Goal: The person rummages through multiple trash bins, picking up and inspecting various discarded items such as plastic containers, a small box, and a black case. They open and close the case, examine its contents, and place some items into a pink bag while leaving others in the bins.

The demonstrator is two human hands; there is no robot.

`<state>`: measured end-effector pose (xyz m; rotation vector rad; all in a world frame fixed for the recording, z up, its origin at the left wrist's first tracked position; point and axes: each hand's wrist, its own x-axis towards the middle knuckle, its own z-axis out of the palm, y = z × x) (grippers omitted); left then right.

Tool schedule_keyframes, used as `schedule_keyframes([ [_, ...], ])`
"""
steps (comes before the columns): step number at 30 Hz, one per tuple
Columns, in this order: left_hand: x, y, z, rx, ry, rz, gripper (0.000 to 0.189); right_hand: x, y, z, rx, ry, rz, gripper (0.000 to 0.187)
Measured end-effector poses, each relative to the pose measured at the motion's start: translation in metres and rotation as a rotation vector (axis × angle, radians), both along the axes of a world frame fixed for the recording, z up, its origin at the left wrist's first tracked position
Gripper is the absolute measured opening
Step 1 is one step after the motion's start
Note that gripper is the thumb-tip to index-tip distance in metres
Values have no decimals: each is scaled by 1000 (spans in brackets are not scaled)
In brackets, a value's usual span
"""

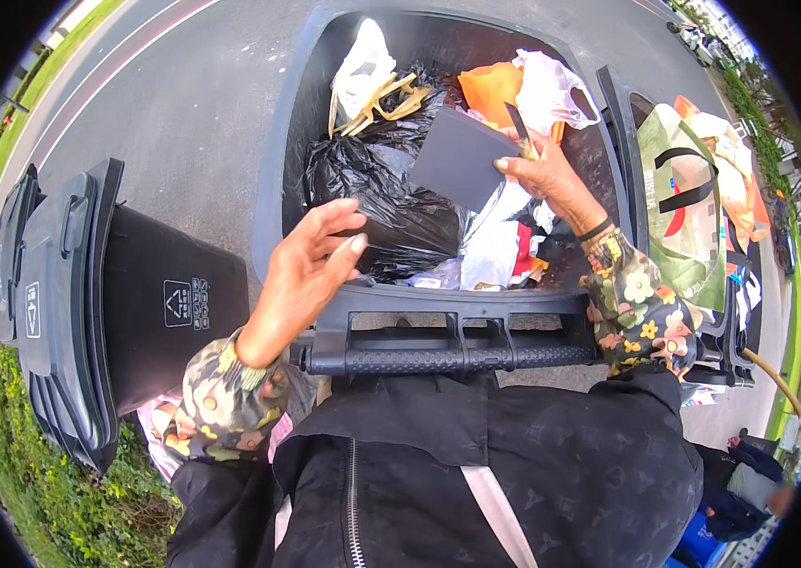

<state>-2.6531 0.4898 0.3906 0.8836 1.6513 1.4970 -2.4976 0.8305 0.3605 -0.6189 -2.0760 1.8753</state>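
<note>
My right hand [549, 174] grips a flat, dark grey square panel [468, 157] by its right corner, above the rubbish in an open wheeled bin [271, 163]. A narrow dark piece with a pointed tip [516, 121] sticks up at the same fingers; I cannot tell what it is. My left hand [308, 266] is over the bin's near left edge, fingers apart and holding nothing. Below it and beyond lies a black plastic rubbish bag [386, 206]. White plastic bags [553, 89], an orange bag [491, 89] and yellowish strips [389, 103] lie farther back.
The bin's ridged handle bar [457, 360] runs close to my body. Lidded dark bins [173, 270] stand at left beside a hedge [74, 497]. At right, a green-and-white bag [684, 206] rests against another bin. A person [748, 483] is at the lower right.
</note>
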Motion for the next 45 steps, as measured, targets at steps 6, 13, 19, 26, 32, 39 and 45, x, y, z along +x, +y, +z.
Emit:
schedule_keyframes([
  [6, -17, 73, -11, 252, -1026, -303, 60, 8, -116, 25, 1250, 275, 5, 65],
  [13, -14, 87, -46, 264, -634, -51, 60, 17, -116, 27, 675, 320, -144, 62],
  [19, -12, 96, -43, 235, -526, -94, 68, 7, -94, 9, -242, 23, -201, 62],
  [26, -16, 98, -57, 103, -405, -154, 50, 18, -78, 6, -210, 43, -300, 53],
  [32, -18, 99, -61, 90, -357, -196, 53, 13, -68, -9, -135, 172, -222, 67],
  [39, -19, 95, -74, 21, -244, -243, 50, 9, -75, -17, 14, 57, -180, 69],
  [45, -24, 98, -83, 54, -73, -166, 43, 13, -73, -12, 11, -4, -128, 67],
])
